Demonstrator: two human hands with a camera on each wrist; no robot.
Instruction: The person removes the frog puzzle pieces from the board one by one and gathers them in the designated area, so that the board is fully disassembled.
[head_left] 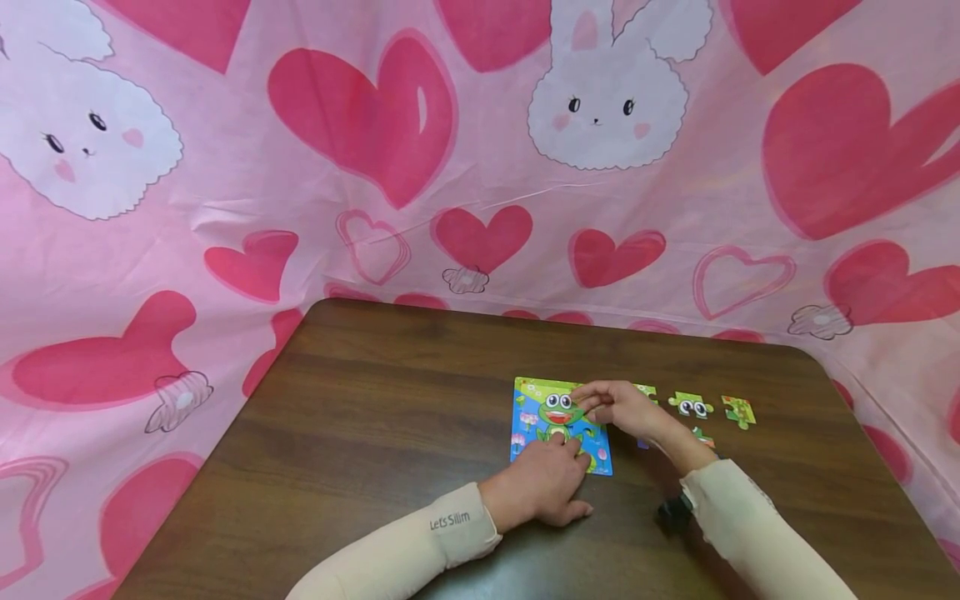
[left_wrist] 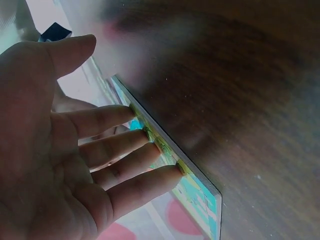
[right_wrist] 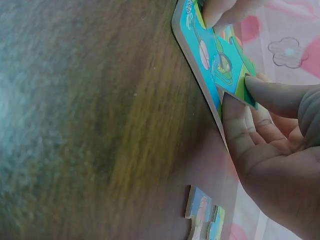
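Note:
A frog jigsaw puzzle (head_left: 528, 408) with a blue and green picture lies flat on the table. My left hand (head_left: 547, 482) reaches over its near edge; in the left wrist view the fingers extend fairly straight, their tips touching the picture. At the puzzle's right side, my right hand (head_left: 621, 407) pinches a green and blue puzzle piece (right_wrist: 231, 72) between thumb and fingers. That piece sits tilted over the picture in the right wrist view, its lower corner raised. The left fingers cover part of the frog's lower body.
Several loose pieces lie to the right on the brown wooden table (head_left: 390, 392), among them one with eyes (head_left: 692, 407) and a corner-like one (head_left: 741, 410). A black device (head_left: 674, 513) is at the right wrist. A pink heart-and-rabbit curtain (head_left: 495, 167) hangs behind.

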